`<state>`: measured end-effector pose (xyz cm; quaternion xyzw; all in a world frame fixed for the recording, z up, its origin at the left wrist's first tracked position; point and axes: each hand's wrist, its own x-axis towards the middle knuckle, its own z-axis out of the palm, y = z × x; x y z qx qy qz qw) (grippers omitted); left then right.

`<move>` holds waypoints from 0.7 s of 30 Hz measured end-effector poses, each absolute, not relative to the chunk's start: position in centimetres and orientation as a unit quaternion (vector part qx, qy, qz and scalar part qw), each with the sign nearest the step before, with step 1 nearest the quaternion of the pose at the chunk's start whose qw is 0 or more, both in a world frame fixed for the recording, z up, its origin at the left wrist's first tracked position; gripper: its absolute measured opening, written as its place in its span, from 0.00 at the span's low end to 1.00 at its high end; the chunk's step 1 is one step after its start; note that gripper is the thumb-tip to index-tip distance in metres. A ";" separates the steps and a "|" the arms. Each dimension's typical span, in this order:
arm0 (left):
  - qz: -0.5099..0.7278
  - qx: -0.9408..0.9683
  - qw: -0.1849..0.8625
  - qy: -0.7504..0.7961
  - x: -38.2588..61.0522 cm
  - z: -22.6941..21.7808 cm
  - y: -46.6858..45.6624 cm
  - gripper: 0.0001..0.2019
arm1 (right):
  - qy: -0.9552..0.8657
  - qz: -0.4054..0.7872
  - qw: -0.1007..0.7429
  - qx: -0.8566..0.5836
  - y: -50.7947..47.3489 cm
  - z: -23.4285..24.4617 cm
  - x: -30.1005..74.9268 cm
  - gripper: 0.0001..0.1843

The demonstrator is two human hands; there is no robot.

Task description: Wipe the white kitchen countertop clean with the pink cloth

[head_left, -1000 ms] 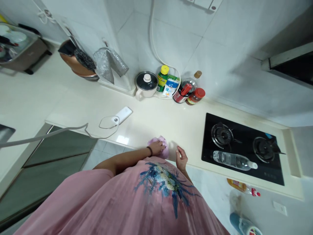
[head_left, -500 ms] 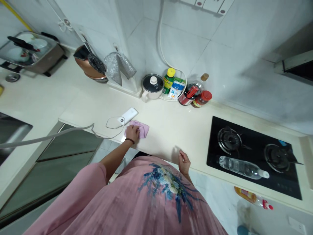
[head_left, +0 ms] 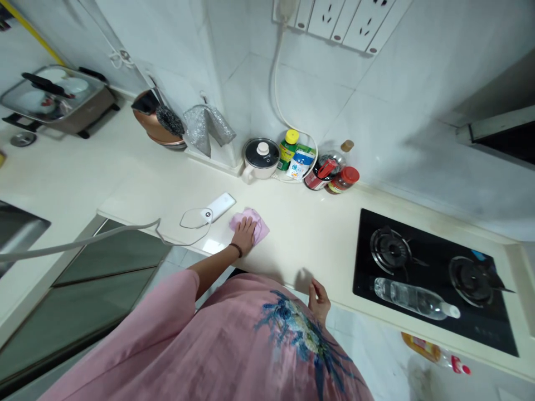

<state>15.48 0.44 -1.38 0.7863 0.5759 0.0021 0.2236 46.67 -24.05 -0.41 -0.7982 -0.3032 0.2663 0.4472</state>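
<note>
My left hand [head_left: 244, 234] is pressed down on a crumpled pink cloth [head_left: 261, 227], its fingers closed over it against the pale countertop [head_left: 292, 239]. A dark beaded bracelet is on that wrist. Left of the cloth lies a white phone-shaped device [head_left: 220, 206], with a thin cable looping over its lower end. My right hand [head_left: 319, 301] hangs at the counter's front edge, fingers loosely curled together, with nothing visible in them.
Along the wall stand a small lidded electric pot [head_left: 261, 159], a yellow-capped green bottle [head_left: 287, 150] and red-lidded jars [head_left: 343, 181]. A clear plastic bottle [head_left: 412, 298] lies on the black gas hob [head_left: 426, 245]. A grey cable [head_left: 83, 243] crosses at left.
My left hand has slid the pink cloth right along the counter, away from the white device. My right hand stays by the front edge. The camera view has tilted slightly upward.
</note>
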 end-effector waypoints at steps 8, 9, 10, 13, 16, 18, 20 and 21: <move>0.087 0.763 0.248 0.590 19.7 1.8 16.1 0.25 | -0.289 0.270 0.442 -0.805 -24.8 0.0 46.9 0.38; 0.095 0.765 0.247 0.586 20.0 2.1 17.0 0.24 | -0.288 0.267 0.441 -0.807 -24.9 0.0 47.1 0.38; 0.100 0.767 0.247 0.584 20.3 2.2 17.6 0.24 | -0.288 0.266 0.439 -0.809 -25.0 0.0 47.1 0.38; 0.104 0.771 0.250 0.577 20.8 2.4 17.8 0.23 | -0.285 0.266 0.430 -0.815 -25.4 -0.2 47.2 0.38; 0.088 0.775 0.252 0.572 20.8 2.2 16.1 0.24 | -0.277 0.272 0.430 -0.815 -25.6 -0.8 47.0 0.36; 0.071 0.778 0.255 0.570 20.5 2.0 13.8 0.25 | -0.276 0.281 0.437 -0.809 -25.4 -1.2 46.8 0.34; 0.027 0.788 0.259 0.558 19.9 1.5 10.6 0.27 | -0.279 0.288 0.444 -0.801 -24.9 -1.5 46.7 0.31; -0.003 0.796 0.259 0.547 19.5 1.3 8.6 0.29 | -0.282 0.291 0.446 -0.798 -24.5 -1.6 46.6 0.31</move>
